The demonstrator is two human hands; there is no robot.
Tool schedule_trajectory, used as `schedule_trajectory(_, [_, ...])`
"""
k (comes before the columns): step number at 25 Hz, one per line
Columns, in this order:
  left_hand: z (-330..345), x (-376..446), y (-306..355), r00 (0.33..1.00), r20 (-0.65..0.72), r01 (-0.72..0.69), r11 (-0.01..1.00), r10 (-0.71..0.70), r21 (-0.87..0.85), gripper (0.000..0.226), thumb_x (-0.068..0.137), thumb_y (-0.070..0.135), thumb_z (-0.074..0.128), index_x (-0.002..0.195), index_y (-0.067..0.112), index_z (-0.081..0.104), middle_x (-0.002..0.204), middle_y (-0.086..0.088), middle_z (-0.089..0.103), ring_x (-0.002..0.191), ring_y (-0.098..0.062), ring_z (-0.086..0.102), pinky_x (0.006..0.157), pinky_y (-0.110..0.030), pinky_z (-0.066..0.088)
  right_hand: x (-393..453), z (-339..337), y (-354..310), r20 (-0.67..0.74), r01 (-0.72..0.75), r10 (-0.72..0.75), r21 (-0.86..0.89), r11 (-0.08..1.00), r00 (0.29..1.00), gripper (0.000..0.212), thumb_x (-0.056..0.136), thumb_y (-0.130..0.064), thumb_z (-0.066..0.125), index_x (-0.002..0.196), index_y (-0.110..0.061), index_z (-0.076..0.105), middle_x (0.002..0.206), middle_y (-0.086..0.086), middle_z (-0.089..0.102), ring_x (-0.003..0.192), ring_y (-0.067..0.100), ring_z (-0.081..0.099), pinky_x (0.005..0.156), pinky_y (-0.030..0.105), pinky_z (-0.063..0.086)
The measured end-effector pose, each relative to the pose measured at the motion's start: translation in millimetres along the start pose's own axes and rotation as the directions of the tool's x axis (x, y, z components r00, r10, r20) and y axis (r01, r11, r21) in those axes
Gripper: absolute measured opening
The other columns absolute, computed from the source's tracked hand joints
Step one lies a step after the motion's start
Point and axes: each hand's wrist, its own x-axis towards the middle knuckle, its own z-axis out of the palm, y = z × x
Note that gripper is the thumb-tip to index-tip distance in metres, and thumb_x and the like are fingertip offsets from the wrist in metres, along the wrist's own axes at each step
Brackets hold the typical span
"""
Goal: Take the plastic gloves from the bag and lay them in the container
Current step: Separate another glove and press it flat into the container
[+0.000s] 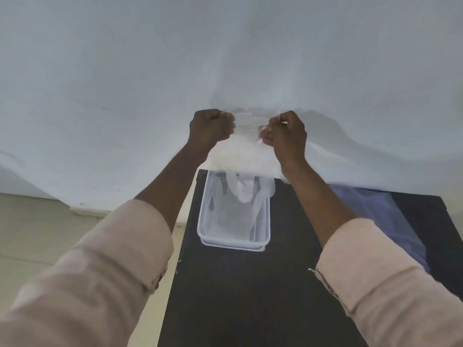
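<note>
Both my hands are raised in front of the white wall, above the far end of a clear plastic container (pixel 234 240) on the black table. My left hand (pixel 211 126) and my right hand (pixel 285 132) are each closed on the top edge of a thin clear plastic glove (pixel 244 156), stretched between them. The glove hangs down and its fingers dangle into the far end of the container. The bag (pixel 380 209), a flat bluish clear sheet, lies on the table to the right of the container, partly behind my right forearm.
The black table (pixel 250 296) stands against a white wall (pixel 225 58). Its left edge runs beside a beige floor (pixel 37 234). My pale pink sleeves fill the lower corners.
</note>
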Motion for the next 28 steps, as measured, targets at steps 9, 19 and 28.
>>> schedule_trajectory(9, [-12, -47, -76, 0.994, 0.074, -0.082, 0.996, 0.083, -0.02, 0.014, 0.086, 0.015, 0.061, 0.075, 0.014, 0.07, 0.083, -0.014, 0.07, 0.081, -0.023, 0.067, 0.08, -0.038, 0.057, -68, 0, 77, 0.041, 0.141, -0.147, 0.125, 0.982, 0.988, 0.021, 0.096, -0.002, 0.055, 0.081, -0.017, 0.049, 0.079, 0.0, 0.07, 0.08, 0.012, 0.07, 0.074, 0.022, 0.049])
schedule_trajectory(19, [-14, -50, -164, 0.93, 0.328, -0.354, 0.633, 0.163, 0.689, 0.02, 0.094, 0.023, 0.054, 0.089, 0.01, 0.068, 0.085, -0.006, 0.073, 0.075, -0.026, 0.067, 0.07, -0.038, 0.054, -80, 18, 144, 0.207, 0.046, 0.046, -0.42, 0.906, 0.977, 0.018, 0.097, -0.014, 0.052, 0.082, -0.014, 0.044, 0.063, -0.007, 0.048, 0.053, 0.004, 0.043, 0.049, 0.008, 0.033])
schedule_trajectory(28, [-15, -58, -179, 0.818, 0.574, -0.564, 0.142, -0.041, 0.814, 0.021, 0.09, 0.022, 0.054, 0.103, 0.012, 0.067, 0.101, -0.008, 0.073, 0.092, -0.03, 0.068, 0.098, -0.043, 0.047, -89, 28, 146, 0.373, 0.132, 0.24, -0.741, 0.658, 0.896, 0.011, 0.1, -0.018, 0.041, 0.095, -0.011, 0.046, 0.074, 0.004, 0.054, 0.059, 0.015, 0.047, 0.048, 0.018, 0.025])
